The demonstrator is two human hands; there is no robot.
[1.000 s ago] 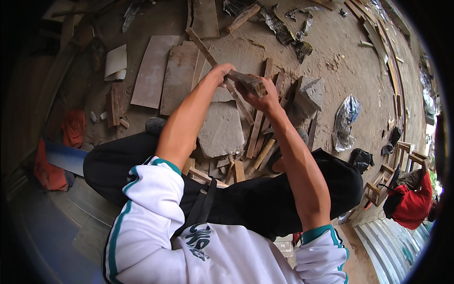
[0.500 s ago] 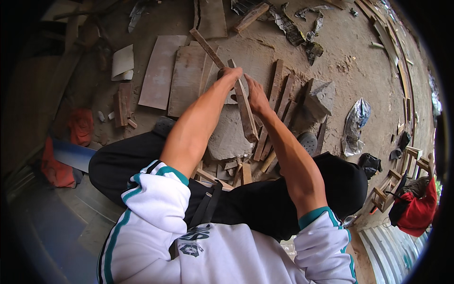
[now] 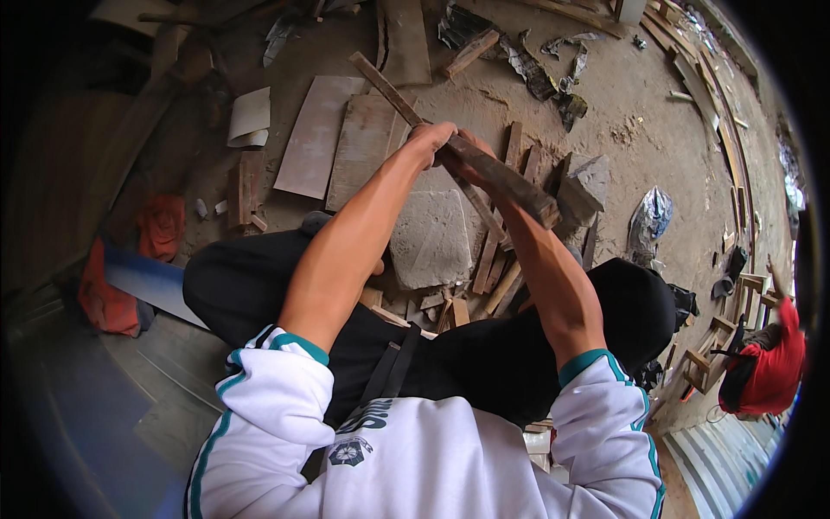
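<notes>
My left hand is closed around a long thin wooden strip, which slants up and left from the fist. What looks like its other end comes out below my hands. Right beside it, my right hand is closed on a thicker wooden batten, which points down and right across my right forearm. The two pieces cross at my hands, where the fingers partly hide them. Below the hands, between my legs, sits a rough concrete block.
Flat boards lie ahead to the left. Several wooden battens and a broken concrete lump lie to the right. Crumpled sheet scraps are farther off. At far right is what looks like a person in red beside wooden frames.
The thicker batten has swung right, from pointing down over the block to lying across my right forearm. My right hand has drawn closer to my left. A raised arm now shows at far right.
</notes>
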